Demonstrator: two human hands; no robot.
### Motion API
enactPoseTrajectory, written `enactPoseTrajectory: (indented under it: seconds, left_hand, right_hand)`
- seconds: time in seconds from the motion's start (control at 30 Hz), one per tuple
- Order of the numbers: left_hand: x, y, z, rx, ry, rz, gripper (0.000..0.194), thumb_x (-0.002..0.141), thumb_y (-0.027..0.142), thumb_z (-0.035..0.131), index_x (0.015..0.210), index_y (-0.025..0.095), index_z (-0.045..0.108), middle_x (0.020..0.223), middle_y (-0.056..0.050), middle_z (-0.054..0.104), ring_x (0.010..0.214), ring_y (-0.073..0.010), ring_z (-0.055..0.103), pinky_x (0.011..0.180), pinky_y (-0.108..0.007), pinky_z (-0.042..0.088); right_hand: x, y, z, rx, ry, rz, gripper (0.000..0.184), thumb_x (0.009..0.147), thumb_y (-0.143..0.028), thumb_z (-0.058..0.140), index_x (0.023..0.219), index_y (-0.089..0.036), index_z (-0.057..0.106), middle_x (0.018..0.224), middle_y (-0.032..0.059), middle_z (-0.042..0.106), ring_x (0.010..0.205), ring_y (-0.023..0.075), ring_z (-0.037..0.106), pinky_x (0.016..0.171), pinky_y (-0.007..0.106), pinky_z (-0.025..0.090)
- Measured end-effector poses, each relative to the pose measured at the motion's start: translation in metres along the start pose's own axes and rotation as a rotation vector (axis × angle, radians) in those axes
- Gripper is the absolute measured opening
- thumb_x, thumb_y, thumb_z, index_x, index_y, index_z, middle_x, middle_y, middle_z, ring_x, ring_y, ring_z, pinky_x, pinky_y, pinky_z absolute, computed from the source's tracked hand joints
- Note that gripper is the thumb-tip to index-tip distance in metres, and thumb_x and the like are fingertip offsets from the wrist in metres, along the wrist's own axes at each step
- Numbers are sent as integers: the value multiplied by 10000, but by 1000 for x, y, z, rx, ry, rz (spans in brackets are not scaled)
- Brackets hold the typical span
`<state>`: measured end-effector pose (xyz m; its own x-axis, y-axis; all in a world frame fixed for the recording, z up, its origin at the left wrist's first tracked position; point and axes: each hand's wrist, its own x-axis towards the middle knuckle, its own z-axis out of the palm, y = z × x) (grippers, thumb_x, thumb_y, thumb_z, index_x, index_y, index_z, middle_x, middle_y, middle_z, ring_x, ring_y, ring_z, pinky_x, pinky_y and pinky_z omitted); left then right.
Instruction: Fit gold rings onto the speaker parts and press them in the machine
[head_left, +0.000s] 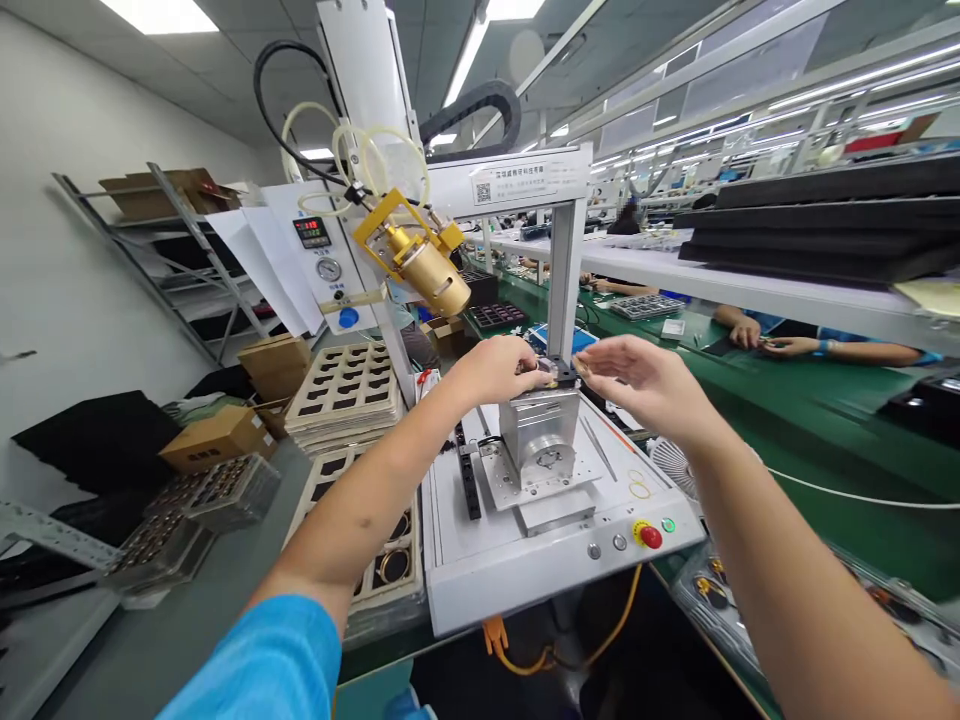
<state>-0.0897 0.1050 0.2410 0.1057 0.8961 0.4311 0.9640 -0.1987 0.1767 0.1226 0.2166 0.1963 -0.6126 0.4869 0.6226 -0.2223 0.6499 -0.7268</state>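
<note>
My left hand (499, 368) is at the left side of a small black fixture (564, 374), its thumb and fingers curled round the near edge. A small round part shows at its fingertips, too small to name. Just right of the fixture is my right hand (643, 385), thumb and fingertips brought close together at something tiny I cannot make out. The fixture sits on a silver metal block (538, 440) on the machine's white base (480, 575). Above and to the left hangs a gold cylindrical machine head (431, 272), apart from both hands.
Beige trays (346, 385) with dark cut-outs stand stacked at the left. Tweezers (598, 448) and thin yellow rings (639, 485) lie on the base, near a red stop button (650, 537). A small fan (670, 465) stands right. Another person's hands (772, 340) rest at the green bench.
</note>
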Motion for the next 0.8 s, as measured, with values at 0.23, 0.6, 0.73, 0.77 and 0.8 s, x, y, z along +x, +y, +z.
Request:
enactPoseTrajectory:
  seconds: [0.23,0.6,0.73,0.77,0.8]
  left_hand:
    - [-11,1,-1,-52,-110,33,416,912,496,688,1184,186,739,1337,-114,722,1230,-299,672,1063,-432,521]
    - [-33,-7,26,-68,-23,38,661,856,590,733,1370,193,612,1579,-159,524,1507,-361,426,1245,-587,339]
    - [-60,5,21,-96,19,23,714,873,610,700,1450,214,559,1628,-162,456,1560,-388,325,1264,-630,268]
    - [-76,11,26,-124,83,19,701,870,619,697,1437,226,575,1616,-157,474,1553,-394,335,1264,-637,266]
    - [-94,18,34,-172,159,12,653,870,622,692,1398,245,608,1583,-145,516,1529,-395,379,1257,-638,288]
  right_hand:
    - [-176,19,-57,-53,56,350,444,872,-563,772,1168,-239,709,1181,145,738,1072,333,717,961,471,622]
    - [-270,103,-20,-142,12,770,838,774,-570,646,1472,-140,473,868,80,740,789,305,723,782,454,599]
    - [-268,122,2,-349,-153,727,956,832,-472,517,1638,-78,184,825,47,713,739,296,688,762,436,535]
    - [-269,125,6,-380,-183,722,973,848,-447,501,1650,-59,112,826,48,712,744,296,689,754,426,525]
    - [-272,128,10,-412,-202,720,982,862,-429,491,1655,-45,57,836,53,714,751,299,692,743,416,518]
